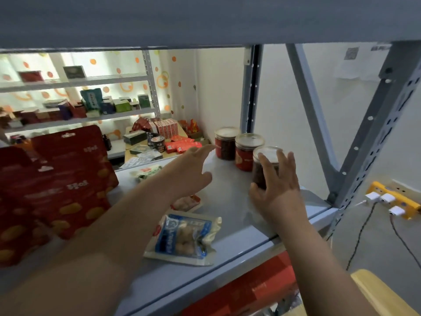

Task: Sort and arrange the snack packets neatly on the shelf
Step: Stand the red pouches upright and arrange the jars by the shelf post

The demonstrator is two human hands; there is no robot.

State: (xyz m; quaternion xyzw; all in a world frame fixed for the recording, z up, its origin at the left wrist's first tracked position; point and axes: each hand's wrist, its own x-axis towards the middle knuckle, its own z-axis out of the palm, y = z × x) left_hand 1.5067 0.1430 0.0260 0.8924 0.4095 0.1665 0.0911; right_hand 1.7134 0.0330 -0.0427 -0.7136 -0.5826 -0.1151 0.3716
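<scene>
Grey shelf (227,185), centre frame: right hand (276,181) gripped the nearest jar (258,175); left hand (189,169) was open, fingers spread. Recommended: seat it upright, flush against the neighbouring jar (247,153).

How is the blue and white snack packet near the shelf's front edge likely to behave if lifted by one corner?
The blue and white packet would probably flop, since its film looks soft and crinkled. The lumpy pieces showing through its window may slide toward the low end. Lying flat, it seems unlikely to roll.
</scene>
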